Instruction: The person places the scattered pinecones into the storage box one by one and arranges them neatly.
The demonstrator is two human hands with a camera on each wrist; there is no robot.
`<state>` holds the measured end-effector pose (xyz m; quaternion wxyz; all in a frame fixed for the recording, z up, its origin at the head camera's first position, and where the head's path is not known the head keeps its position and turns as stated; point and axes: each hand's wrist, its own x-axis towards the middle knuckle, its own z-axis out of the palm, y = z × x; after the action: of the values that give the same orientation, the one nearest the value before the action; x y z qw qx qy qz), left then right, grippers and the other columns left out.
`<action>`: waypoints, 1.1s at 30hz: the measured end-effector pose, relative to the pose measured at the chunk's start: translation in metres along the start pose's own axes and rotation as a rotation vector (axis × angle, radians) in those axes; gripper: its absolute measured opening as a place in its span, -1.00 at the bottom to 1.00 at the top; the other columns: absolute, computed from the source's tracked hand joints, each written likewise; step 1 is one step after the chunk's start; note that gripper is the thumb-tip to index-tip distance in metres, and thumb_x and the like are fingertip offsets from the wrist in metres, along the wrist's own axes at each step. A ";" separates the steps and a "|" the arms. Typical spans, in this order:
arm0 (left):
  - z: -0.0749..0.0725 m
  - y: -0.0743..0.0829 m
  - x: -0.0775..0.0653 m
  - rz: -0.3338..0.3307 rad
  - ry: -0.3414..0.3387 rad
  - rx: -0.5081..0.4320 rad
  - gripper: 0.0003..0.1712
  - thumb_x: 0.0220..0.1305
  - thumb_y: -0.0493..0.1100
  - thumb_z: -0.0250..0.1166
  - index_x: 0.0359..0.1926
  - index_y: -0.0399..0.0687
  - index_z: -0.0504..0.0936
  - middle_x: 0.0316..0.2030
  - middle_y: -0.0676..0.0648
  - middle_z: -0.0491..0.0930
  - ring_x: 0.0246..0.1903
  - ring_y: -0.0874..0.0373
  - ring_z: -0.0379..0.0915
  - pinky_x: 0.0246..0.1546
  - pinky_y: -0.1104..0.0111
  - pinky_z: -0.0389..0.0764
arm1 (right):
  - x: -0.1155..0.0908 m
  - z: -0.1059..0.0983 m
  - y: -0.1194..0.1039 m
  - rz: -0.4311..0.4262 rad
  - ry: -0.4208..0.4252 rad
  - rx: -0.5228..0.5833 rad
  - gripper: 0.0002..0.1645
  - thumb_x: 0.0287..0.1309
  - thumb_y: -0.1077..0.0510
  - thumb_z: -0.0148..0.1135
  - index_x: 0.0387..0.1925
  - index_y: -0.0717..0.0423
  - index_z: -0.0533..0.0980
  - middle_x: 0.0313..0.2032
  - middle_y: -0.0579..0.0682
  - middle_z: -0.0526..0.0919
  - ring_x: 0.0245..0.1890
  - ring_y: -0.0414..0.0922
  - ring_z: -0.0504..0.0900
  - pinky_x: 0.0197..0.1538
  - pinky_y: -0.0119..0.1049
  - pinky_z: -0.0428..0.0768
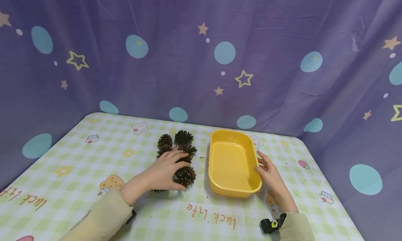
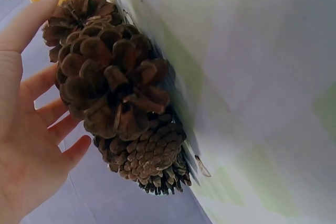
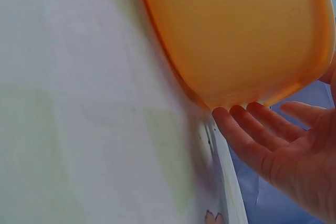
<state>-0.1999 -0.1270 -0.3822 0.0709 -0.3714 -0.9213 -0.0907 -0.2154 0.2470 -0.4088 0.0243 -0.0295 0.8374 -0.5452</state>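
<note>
A bunch of brown pine cones (image 1: pixel 184 176) lies on the tablecloth left of a yellow plastic basin (image 1: pixel 233 164). My left hand (image 1: pixel 164 171) reaches over the cones from the near left, its fingers spread across them and its thumb apart. In the left wrist view the palm faces a large cone (image 2: pixel 110 77), and some fingers pass behind it. My right hand (image 1: pixel 270 173) holds the basin's right side, the thumb at the rim and the other fingers along the outer wall. In the right wrist view the fingertips (image 3: pixel 239 111) meet the wall low down.
The table wears a green-and-white checked cloth (image 1: pixel 125 164) with cartoon prints and lettering. Behind and beside it hangs a purple curtain (image 1: pixel 188 59) with stars and blue dots. Small dark crumbs lie near the basin.
</note>
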 end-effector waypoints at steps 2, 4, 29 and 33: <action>0.002 0.000 0.000 0.003 -0.001 0.008 -0.15 -0.18 0.35 0.35 0.13 0.03 0.48 0.27 -0.13 0.23 0.28 -0.07 0.07 0.24 -0.04 0.13 | 0.000 0.000 0.000 0.003 0.003 -0.003 -0.25 0.23 0.24 0.00 0.39 0.05 -0.03 0.24 0.31 0.25 0.14 0.18 0.39 0.11 -0.08 0.47; 0.003 0.001 0.000 0.005 0.001 0.009 -0.15 -0.19 0.34 0.36 0.13 0.03 0.48 0.28 -0.13 0.22 0.28 -0.06 0.07 0.24 -0.04 0.13 | 0.000 0.000 0.000 0.006 0.005 -0.004 -0.26 0.23 0.25 0.00 0.39 0.06 -0.02 0.23 0.30 0.25 0.14 0.18 0.39 0.10 -0.08 0.47; 0.006 0.009 0.007 -0.054 0.030 -0.129 -0.23 -0.15 0.13 0.44 0.11 -0.03 0.44 0.09 -0.04 0.45 0.14 0.00 0.28 0.27 -0.04 0.06 | -0.002 -0.005 0.005 -0.011 -0.072 0.030 -0.24 0.24 0.21 0.03 0.39 0.01 -0.03 0.27 0.28 0.19 0.14 0.21 0.38 -0.07 -0.23 0.57; 0.004 0.010 0.007 -0.067 0.033 -0.155 -0.29 -0.12 0.08 0.44 0.09 -0.01 0.45 0.06 -0.01 0.47 0.12 0.01 0.31 0.28 -0.02 0.05 | -0.003 -0.009 0.008 -0.040 -0.129 0.060 -0.23 0.25 0.17 0.04 0.40 -0.01 -0.05 0.27 0.27 0.17 0.13 0.21 0.38 -0.08 -0.19 0.59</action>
<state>-0.1984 -0.1142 -0.3839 0.0540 -0.3430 -0.9222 -0.1703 -0.2129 0.2587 -0.4121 0.0681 -0.0804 0.8166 -0.5676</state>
